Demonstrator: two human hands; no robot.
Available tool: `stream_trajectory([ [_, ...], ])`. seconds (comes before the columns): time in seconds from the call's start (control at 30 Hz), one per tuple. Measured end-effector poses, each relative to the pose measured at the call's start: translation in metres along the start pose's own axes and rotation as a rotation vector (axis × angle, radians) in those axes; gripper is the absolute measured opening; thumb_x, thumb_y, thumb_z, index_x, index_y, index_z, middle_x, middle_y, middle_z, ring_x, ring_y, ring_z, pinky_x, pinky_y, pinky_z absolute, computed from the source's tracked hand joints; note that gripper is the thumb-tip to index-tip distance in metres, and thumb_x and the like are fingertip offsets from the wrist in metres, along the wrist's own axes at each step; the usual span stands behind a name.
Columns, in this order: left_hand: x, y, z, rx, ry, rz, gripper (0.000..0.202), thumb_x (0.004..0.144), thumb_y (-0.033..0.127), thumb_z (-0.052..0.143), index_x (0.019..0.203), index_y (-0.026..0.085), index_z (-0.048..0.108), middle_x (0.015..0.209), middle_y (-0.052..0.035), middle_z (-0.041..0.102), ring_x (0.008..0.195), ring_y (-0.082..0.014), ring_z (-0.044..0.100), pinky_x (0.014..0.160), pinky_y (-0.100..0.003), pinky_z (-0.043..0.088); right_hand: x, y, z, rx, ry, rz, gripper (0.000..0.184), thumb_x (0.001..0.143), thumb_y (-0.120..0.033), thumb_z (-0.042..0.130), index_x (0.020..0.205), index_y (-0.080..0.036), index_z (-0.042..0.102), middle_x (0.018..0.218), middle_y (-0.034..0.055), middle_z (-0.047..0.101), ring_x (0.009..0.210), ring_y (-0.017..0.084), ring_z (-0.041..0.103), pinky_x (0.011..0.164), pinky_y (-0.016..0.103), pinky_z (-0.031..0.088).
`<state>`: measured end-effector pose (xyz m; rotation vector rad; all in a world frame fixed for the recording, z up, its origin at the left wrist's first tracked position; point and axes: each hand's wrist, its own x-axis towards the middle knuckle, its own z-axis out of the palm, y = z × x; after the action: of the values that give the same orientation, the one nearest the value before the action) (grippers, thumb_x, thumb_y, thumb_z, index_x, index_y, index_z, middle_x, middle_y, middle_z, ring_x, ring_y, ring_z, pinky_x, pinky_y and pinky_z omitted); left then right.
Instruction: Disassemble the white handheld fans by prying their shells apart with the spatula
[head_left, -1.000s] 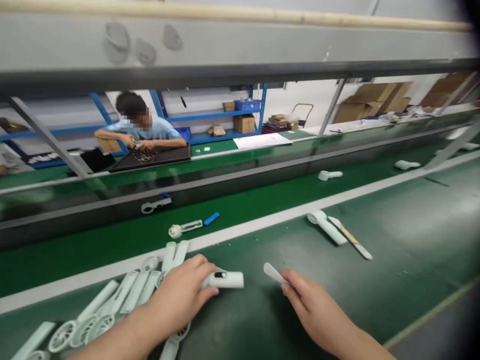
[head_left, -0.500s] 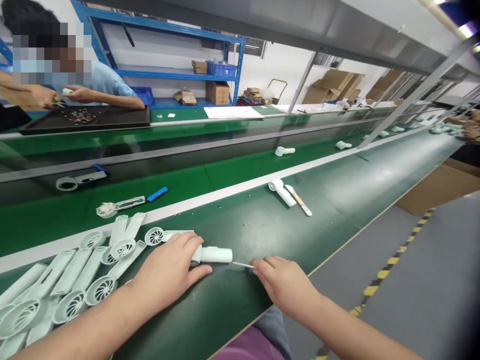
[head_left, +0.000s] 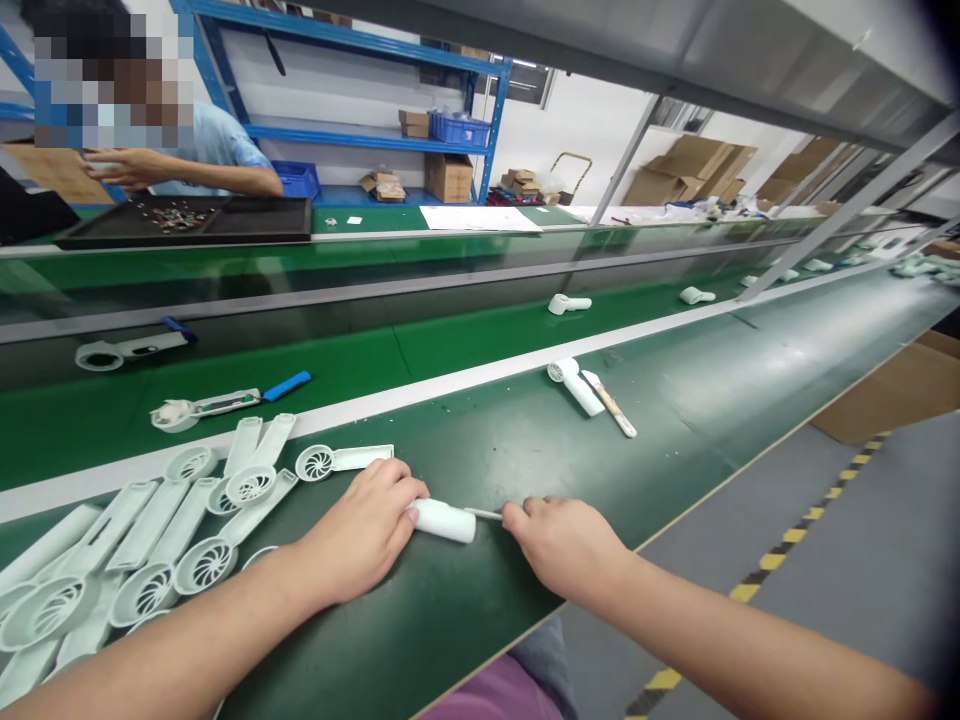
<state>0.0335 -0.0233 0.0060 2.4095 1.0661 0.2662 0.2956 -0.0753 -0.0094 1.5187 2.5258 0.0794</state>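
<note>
The left hand (head_left: 360,535) lies on the green table (head_left: 487,600) with its fingers curled around one end of a white handle (head_left: 448,521), holding it down flat. The handle sits near the front edge of the table, right between the two hands. The right hand (head_left: 564,545) is closed too, and its fingertips pinch a thin white stick (head_left: 484,514). The far tip of the stick touches the free end of the handle. To the left of the left hand is a pile of white fan shells (head_left: 150,545), with round grilles and long flat handles, lying every which way. One more fan shell (head_left: 341,460) lies alone just behind the left hand. Farther along the table a small white fan (head_left: 576,385) lies beside a flat tool (head_left: 613,407). On the green belt (head_left: 450,345) behind sits an open fan with a blue end (head_left: 225,403). Across the belt another person's hands (head_left: 120,165) are busy over a black tray (head_left: 225,225).
</note>
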Motion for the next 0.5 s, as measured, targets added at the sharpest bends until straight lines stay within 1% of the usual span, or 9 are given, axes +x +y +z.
stream_trajectory([
  [0.07,0.003,0.003,0.006,-0.020,0.024,0.041,0.026,0.092,0.019,0.036,0.115,0.022,0.049,0.112,-0.0076,0.049,0.106,-0.0231,0.047,0.095,-0.044,0.042,0.008,-0.002,-0.005,0.025,-0.013,-0.042,0.013,0.076,-0.009,0.052,0.085,-0.020,0.054,0.067,0.0024,0.059,0.051,0.015,0.048,0.051,0.031,0.011],
  [0.1,0.004,0.005,0.009,-0.021,0.039,0.050,0.027,0.092,0.018,0.036,0.117,0.021,0.047,0.113,-0.0081,0.049,0.107,-0.0233,0.046,0.097,-0.044,0.042,0.011,-0.002,-0.008,0.039,-0.010,-0.042,0.009,0.079,-0.011,0.051,0.084,-0.020,0.053,0.066,0.0022,0.060,0.050,0.015,0.048,0.051,0.031,0.011],
  [0.13,0.005,0.006,0.011,-0.018,0.054,0.049,0.028,0.091,0.017,0.036,0.117,0.020,0.045,0.114,-0.0086,0.049,0.108,-0.0236,0.046,0.098,-0.045,0.041,0.012,-0.002,-0.010,0.051,-0.001,-0.013,0.007,0.084,-0.014,0.049,0.083,-0.019,0.052,0.066,0.0021,0.060,0.050,0.016,0.048,0.051,0.031,0.012],
  [0.2,0.006,0.006,0.015,-0.011,0.079,0.032,0.026,0.091,0.018,0.037,0.116,0.020,0.044,0.114,-0.0092,0.049,0.109,-0.0242,0.046,0.098,-0.046,0.041,0.010,0.000,-0.013,0.071,0.030,0.095,0.015,0.093,-0.021,0.041,0.082,-0.019,0.050,0.064,0.0015,0.058,0.049,0.016,0.047,0.050,0.031,0.012],
  [0.27,0.006,0.003,0.017,-0.008,0.108,0.015,0.025,0.090,0.018,0.039,0.115,0.019,0.043,0.114,-0.0097,0.049,0.109,-0.0246,0.046,0.098,-0.047,0.041,-0.001,0.002,-0.012,0.119,0.080,0.151,0.022,0.098,-0.027,0.034,0.082,-0.020,0.048,0.062,0.0002,0.055,0.049,0.016,0.045,0.051,0.031,0.014],
  [0.4,0.006,-0.003,0.016,-0.025,0.110,0.019,0.025,0.089,0.018,0.040,0.114,0.021,0.042,0.114,-0.0092,0.048,0.110,-0.0248,0.047,0.098,-0.046,0.042,-0.031,-0.001,-0.001,0.194,0.182,0.064,0.024,0.097,-0.021,0.031,0.077,-0.021,0.045,0.065,-0.0008,0.051,0.055,0.016,0.045,0.056,0.032,0.019],
  [0.5,0.006,-0.006,0.016,-0.040,0.103,0.017,0.025,0.089,0.020,0.041,0.113,0.021,0.040,0.115,-0.0094,0.048,0.111,-0.0250,0.048,0.097,-0.045,0.043,-0.040,-0.006,0.009,0.176,0.213,0.077,0.025,0.096,-0.019,0.032,0.074,-0.021,0.043,0.065,-0.0006,0.049,0.056,0.016,0.043,0.057,0.032,0.019],
])
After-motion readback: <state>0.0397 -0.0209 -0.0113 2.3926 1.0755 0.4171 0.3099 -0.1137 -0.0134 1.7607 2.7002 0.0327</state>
